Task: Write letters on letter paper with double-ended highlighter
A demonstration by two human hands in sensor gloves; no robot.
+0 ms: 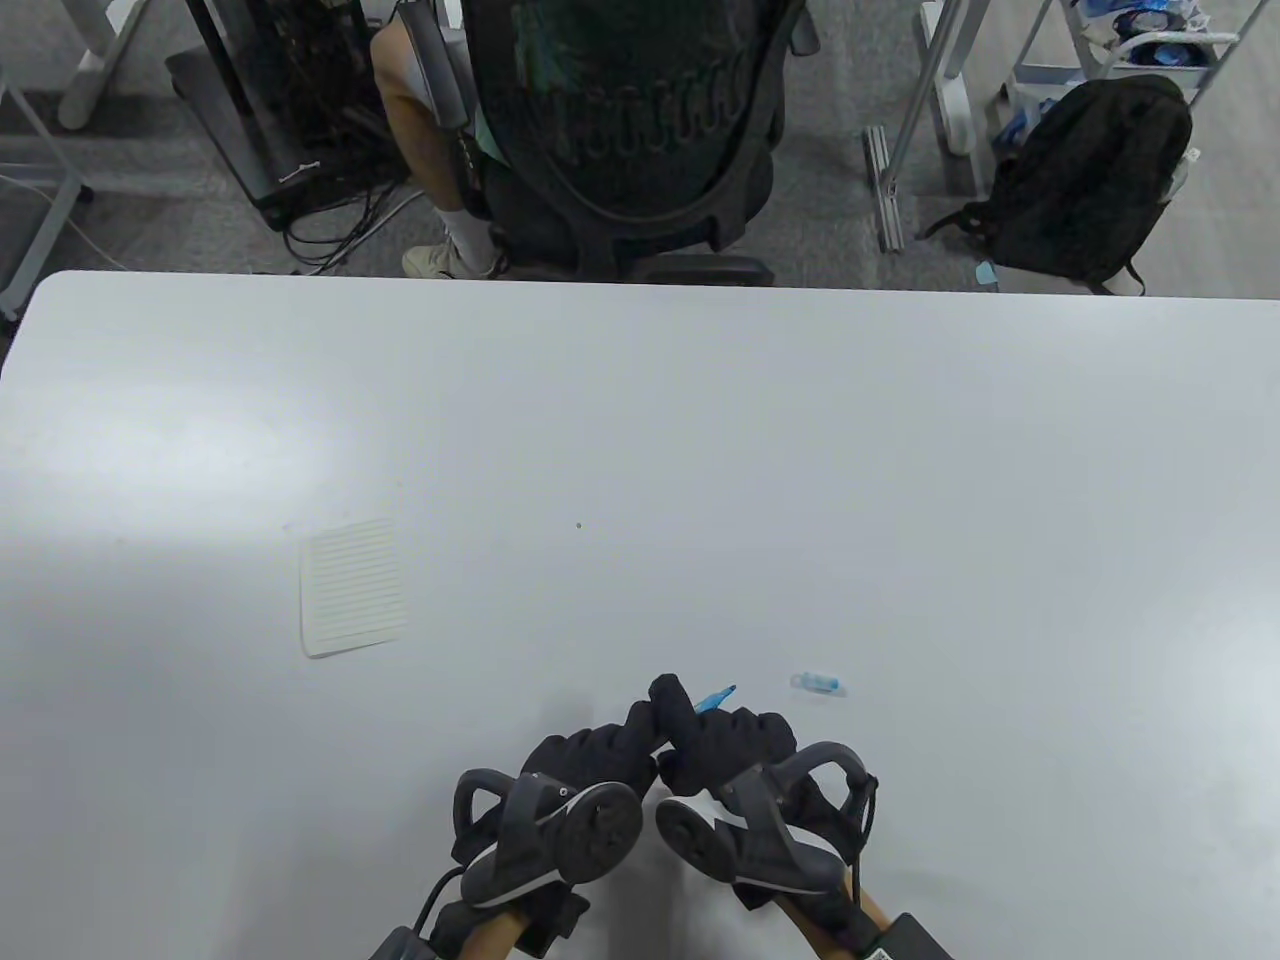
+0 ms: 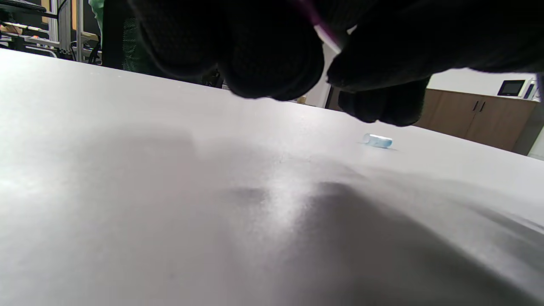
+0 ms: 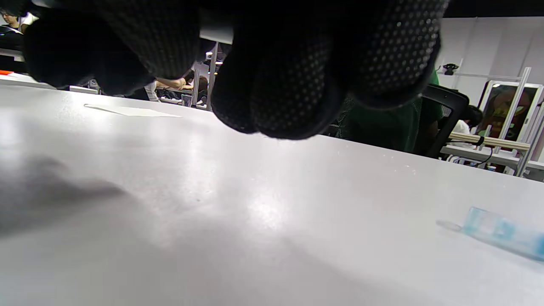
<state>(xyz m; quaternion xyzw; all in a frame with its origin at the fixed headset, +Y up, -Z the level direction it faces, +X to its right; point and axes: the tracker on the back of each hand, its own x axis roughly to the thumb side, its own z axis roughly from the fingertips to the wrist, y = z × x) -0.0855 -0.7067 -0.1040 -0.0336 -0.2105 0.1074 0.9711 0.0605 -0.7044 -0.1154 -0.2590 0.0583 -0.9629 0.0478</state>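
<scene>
Both gloved hands meet at the table's near edge, fingers curled together around the double-ended highlighter (image 1: 714, 697). Only its uncapped blue tip shows, poking out past the knuckles toward the far right. My left hand (image 1: 640, 730) and right hand (image 1: 735, 742) touch each other. In the left wrist view a thin purple-and-white part of the highlighter (image 2: 323, 30) shows between the dark fingers. The clear blue cap (image 1: 820, 684) lies on the table just right of the hands, also visible as the cap (image 2: 377, 140) and the cap (image 3: 501, 233). The lined letter paper (image 1: 352, 587) lies flat, well to the left.
The white table (image 1: 700, 450) carries only the paper and the cap. Behind its far edge a person sits in a black office chair (image 1: 620, 130). A black backpack (image 1: 1095, 180) rests on the floor at the far right.
</scene>
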